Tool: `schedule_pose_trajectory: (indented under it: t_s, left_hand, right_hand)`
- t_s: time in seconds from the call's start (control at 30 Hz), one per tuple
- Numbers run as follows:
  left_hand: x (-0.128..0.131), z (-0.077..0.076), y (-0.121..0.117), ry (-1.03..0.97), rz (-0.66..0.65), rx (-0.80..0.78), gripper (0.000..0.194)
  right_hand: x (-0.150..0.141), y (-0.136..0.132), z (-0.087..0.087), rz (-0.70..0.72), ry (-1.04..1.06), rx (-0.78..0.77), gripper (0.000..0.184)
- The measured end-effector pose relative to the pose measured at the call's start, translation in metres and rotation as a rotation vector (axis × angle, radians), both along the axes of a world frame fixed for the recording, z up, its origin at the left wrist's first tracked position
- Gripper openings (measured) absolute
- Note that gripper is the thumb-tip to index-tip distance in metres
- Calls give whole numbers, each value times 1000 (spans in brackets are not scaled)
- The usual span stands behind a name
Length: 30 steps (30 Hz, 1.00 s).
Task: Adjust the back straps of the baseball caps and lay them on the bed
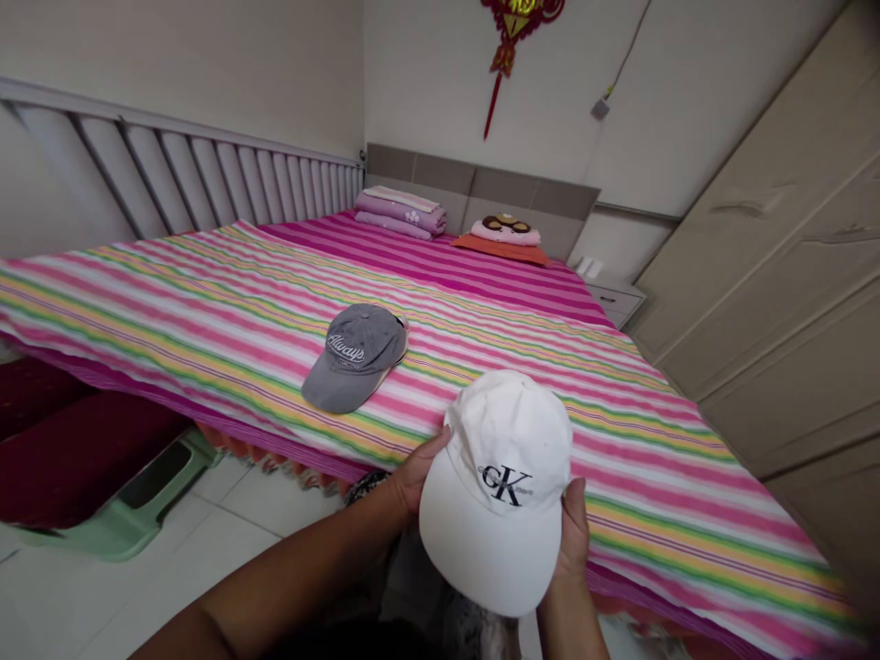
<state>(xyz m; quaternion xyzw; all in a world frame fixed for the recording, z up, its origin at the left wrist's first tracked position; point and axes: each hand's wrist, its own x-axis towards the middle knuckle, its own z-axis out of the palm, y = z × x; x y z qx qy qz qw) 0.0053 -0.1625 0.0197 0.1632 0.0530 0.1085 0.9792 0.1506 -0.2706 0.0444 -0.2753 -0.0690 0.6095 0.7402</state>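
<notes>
A white baseball cap [500, 477] with a dark "CK" logo is held up over the near edge of the bed, its brim toward me. My left hand [416, 472] grips the cap's left side, thumb on top. My right hand [572, 536] grips its right side, fingers mostly hidden behind the cap. A grey cap [356, 356] with white "Always" lettering lies flat on the striped bedspread [206, 302], to the left of and beyond the white cap, apart from both hands.
Folded purple bedding [404, 211] and an orange and pink pillow stack [507, 237] lie at the headboard. A white rail [206, 174] runs along the bed's far side. A wardrobe [776, 266] stands on the right. A green stool [130, 500] sits on the tiled floor at left.
</notes>
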Motion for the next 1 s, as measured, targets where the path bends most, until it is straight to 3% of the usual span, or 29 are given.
schedule_pose_trajectory:
  t_s: [0.23, 0.63, 0.83, 1.0]
  left_hand:
    - [2, 14, -3, -57, -20, -52, 80]
    - [5, 18, -1, -137, 9, -117, 76]
    - [6, 13, 3, -190, -2, -110, 78]
    - [9, 7, 7, -216, 12, -84, 81]
  right_hand:
    - [-1, 4, -2, 4, -29, 2, 54]
    - [-3, 13, 4, -17, -13, 68, 57]
    - [0, 20, 2, -120, 24, 95, 44]
    - [3, 21, -1, -95, 51, 74, 47]
